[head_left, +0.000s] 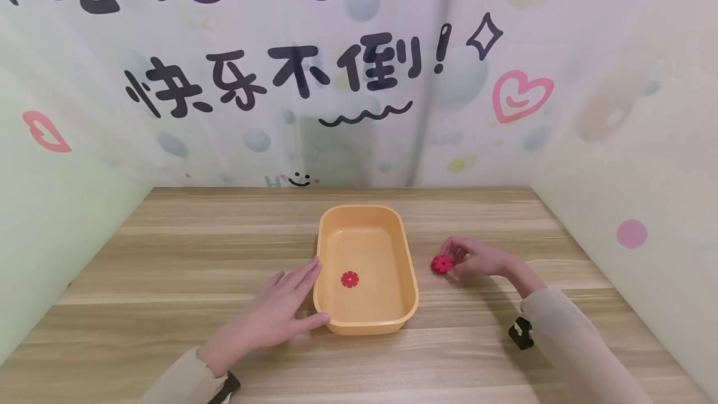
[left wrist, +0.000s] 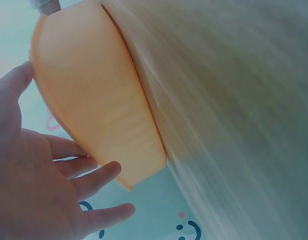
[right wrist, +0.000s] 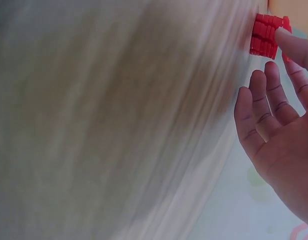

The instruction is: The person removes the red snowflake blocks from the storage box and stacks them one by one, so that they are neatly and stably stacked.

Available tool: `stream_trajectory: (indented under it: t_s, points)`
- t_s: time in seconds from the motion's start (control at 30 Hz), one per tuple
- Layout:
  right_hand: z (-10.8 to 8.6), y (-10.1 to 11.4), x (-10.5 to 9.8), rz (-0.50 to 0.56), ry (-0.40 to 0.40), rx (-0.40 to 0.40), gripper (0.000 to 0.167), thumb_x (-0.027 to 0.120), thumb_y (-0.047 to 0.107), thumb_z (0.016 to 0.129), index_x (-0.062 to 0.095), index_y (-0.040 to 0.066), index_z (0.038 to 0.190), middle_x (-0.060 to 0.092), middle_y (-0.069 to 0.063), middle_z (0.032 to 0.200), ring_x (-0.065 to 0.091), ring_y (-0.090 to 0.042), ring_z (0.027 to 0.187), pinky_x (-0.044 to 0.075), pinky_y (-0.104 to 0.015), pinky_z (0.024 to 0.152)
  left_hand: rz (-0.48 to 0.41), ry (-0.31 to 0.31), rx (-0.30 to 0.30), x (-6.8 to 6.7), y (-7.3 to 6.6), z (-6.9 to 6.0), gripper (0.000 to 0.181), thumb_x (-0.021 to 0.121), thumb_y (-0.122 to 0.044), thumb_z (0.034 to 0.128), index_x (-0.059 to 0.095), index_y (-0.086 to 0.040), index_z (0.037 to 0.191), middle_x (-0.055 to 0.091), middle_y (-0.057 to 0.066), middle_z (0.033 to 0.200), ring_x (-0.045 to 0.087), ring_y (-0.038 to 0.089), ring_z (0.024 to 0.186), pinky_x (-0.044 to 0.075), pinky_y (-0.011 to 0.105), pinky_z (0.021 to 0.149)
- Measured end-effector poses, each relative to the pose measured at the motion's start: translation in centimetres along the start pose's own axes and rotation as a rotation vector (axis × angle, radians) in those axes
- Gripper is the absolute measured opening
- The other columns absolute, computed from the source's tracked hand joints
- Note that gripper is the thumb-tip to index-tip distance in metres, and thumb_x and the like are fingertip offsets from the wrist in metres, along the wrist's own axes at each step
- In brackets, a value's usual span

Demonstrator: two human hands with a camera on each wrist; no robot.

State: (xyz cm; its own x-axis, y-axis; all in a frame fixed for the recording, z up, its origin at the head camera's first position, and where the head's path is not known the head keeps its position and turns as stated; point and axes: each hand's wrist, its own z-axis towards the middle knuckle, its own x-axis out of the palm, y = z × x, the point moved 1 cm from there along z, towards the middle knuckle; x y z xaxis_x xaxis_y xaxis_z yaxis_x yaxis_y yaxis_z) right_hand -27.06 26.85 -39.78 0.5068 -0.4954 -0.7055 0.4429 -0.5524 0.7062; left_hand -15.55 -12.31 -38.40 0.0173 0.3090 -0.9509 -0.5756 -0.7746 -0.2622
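A yellow plastic tray stands on the wooden table, with one red notched disc flat on its floor. My left hand is at the tray's left side, its fairly straight fingers and thumb touching the rim. In the left wrist view the left hand is spread beside the tray's outer wall. To the right of the tray is a small stack of red notched discs. My right hand pinches the stack's top disc between thumb and index finger; the right wrist view shows the stack on the table.
The wooden table runs back to a printed wall covering with large dark lettering. Pale walls close it in at left and right. Black straps with small devices are on both wrists.
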Motion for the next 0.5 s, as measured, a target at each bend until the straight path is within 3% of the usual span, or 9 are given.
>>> stream_trajectory:
  t_s: [0.33,0.5]
  points:
    - [0.09,0.21,-0.16,-0.006,0.009,-0.029,0.03,0.064,0.004,0.075,0.05,0.001,0.101,0.055,-0.01,0.09,0.053,-0.024,0.083,0.044,-0.036,0.071,-0.002,0.004,-0.002,-0.08,-0.04,-0.01,0.085,0.039,-0.064,0.0809,0.027,-0.001,0.137,0.02,0.007,0.144,0.026,0.021,0.126,0.021,0.053,0.096]
    - [0.23,0.24,-0.2,0.025,0.017,0.001,0.03,0.062,0.003,0.075,0.05,0.003,0.102,0.054,-0.009,0.091,0.052,-0.024,0.084,0.043,-0.036,0.072,0.0,0.002,-0.002,-0.13,-0.09,-0.03,0.085,0.039,-0.064,0.0809,0.027,-0.001,0.138,0.02,0.008,0.144,0.026,0.022,0.126,0.021,0.053,0.096]
